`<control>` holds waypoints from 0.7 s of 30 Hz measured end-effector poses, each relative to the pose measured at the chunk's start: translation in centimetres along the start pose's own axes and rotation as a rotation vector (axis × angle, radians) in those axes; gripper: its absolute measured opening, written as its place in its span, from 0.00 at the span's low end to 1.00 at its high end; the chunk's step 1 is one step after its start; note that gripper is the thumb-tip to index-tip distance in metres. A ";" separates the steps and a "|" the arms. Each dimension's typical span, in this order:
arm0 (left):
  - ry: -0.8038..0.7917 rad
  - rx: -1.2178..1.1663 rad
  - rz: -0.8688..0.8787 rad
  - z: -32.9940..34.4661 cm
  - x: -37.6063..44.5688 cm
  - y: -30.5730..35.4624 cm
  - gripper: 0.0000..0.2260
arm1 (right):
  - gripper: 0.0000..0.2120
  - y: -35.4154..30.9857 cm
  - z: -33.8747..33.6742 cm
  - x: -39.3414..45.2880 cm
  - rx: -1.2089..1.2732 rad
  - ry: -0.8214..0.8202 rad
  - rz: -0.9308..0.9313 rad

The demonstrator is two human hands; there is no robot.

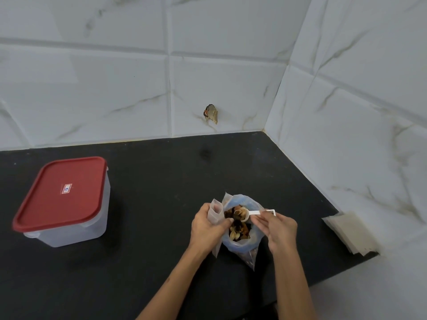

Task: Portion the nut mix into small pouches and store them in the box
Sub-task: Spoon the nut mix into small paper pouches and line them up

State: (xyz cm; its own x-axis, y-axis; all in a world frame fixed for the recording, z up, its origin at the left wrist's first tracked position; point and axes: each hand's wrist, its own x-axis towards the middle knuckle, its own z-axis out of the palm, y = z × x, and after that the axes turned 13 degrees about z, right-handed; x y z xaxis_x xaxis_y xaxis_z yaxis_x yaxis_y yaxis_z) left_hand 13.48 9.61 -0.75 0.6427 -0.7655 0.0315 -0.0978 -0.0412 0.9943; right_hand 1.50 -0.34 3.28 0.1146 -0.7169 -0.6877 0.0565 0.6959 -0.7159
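Observation:
An open clear bag of nut mix (240, 229) stands on the black counter (161, 181) near the front. My left hand (206, 227) grips a small translucent pouch (215, 212) upright against the bag's left side. My right hand (280, 229) pinches the handle of a white plastic scoop (253, 213), whose bowl holds nuts just above the bag's mouth, beside the pouch. The clear storage box (76, 229) with a red lid (62, 192) sits closed at the left, well apart from both hands.
A stack of flat pouches (351, 232) lies at the counter's right edge against the tiled wall (346, 112). A tile on the back wall is chipped (211, 113). Bare counter lies between the box and the bag.

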 end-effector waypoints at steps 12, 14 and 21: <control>0.109 0.480 0.371 1.3 -0.5 3.9 0.08 | 0.04 -1.4 -1.5 -4.0 0.250 -0.038 -0.057; 0.073 0.511 0.363 1.6 -0.5 4.7 0.08 | 0.04 -2.2 -1.3 -5.5 0.272 -0.070 -0.120; 0.008 0.379 0.256 2.0 -0.4 5.6 0.12 | 0.05 -2.1 0.6 -9.0 0.082 -0.066 -0.405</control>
State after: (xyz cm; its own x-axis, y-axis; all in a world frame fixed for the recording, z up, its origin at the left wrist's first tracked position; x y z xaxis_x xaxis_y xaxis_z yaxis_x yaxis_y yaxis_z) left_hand 11.11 8.42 4.65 0.5670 -0.7768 0.2741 -0.5249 -0.0843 0.8470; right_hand 0.91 4.64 11.07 0.1300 -0.9309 -0.3413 0.1882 0.3611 -0.9133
